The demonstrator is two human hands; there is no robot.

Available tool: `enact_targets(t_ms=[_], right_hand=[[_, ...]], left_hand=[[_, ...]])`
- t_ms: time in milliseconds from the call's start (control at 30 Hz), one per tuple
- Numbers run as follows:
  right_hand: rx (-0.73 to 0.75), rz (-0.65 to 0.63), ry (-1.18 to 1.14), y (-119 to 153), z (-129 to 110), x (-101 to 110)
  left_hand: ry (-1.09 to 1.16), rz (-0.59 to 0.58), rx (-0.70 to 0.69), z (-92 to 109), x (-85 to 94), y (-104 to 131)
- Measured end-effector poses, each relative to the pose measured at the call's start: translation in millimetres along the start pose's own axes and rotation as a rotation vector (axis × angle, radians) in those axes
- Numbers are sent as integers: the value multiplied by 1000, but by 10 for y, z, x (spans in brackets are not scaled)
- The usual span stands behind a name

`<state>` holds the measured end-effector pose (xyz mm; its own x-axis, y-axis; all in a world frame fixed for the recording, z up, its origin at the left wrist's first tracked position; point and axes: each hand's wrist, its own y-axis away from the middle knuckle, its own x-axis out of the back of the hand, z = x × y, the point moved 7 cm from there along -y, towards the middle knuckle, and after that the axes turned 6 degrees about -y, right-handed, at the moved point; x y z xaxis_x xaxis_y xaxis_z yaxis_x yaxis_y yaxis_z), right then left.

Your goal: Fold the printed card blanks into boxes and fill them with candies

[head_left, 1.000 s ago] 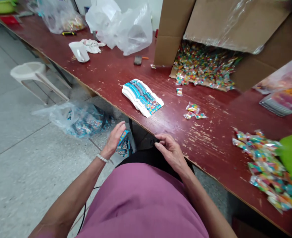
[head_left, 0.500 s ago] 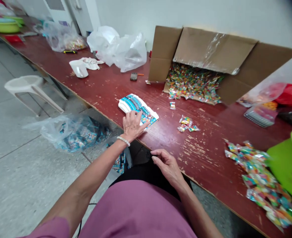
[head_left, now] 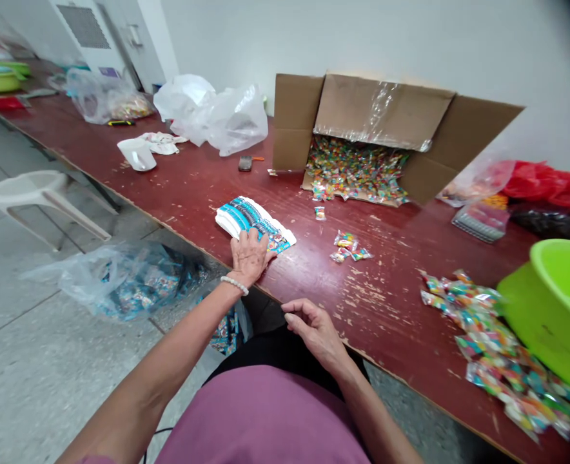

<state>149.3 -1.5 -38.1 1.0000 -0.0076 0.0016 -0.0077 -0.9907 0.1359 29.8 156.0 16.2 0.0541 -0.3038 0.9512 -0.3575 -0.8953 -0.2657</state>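
Note:
A fanned stack of flat blue-and-white printed packets [head_left: 260, 219] lies near the front edge of the red table. My left hand [head_left: 249, 258], with a pale bead bracelet at the wrist, rests on the near side of the stack. Its fingers are slightly bent on the top packets and the thumb is out to the right. My right hand [head_left: 314, 328] hovers by the table edge, fingers loosely curled, thumb and index a little apart, and nothing shows between them. A few wrapped candies [head_left: 347, 246] lie to the right of the stack, with a single candy [head_left: 320, 213] behind them.
A cardboard box [head_left: 386, 116] full of wrapped candies lies open at the back. More candies [head_left: 498, 348] are heaped beside a green basin [head_left: 550, 309] at right. Plastic bags [head_left: 212, 116], a white scoop [head_left: 137, 154] and a stool [head_left: 43, 190] are left. Bags of blue packets [head_left: 140, 283] lie below.
The view has shifted, so the table's things sit further left and lower. My left hand's fingers have drawn together and bent on the packets. My right hand keeps its loose curl.

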Motion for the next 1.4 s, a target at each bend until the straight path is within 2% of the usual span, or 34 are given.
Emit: enact_targets(t_ms=[333, 500, 733, 867, 967, 1033, 1133, 1233, 1333, 1400], right_hand=[[-26, 13, -83, -15, 41, 9], [-67, 22, -190, -29, -20, 10], [-71, 14, -190, -25, -71, -3], [-83, 50, -234, -87, -75, 32], [-46, 152, -202, -253, -139, 152], [47, 262, -116, -396, -258, 288], [259, 380, 84, -566, -513, 461], [339, 352, 246, -678, -627, 519], [277, 306, 262, -735, -574, 572], [220, 282, 230, -745, -519, 603]], left_hand=[[93, 16, 22, -20, 27, -66], [149, 45, 30, -22, 47, -2], [319, 57, 64, -60, 10, 82], [515, 73, 132, -139, 2, 76], [711, 63, 212, -205, -31, 64], [869, 33, 243, -197, -64, 82], [1103, -36, 233, -72, -81, 186], [1381, -129, 282, 97, -92, 372], [1644, -205, 419, 229, -123, 545], [1652, -191, 449, 262, -103, 595]])
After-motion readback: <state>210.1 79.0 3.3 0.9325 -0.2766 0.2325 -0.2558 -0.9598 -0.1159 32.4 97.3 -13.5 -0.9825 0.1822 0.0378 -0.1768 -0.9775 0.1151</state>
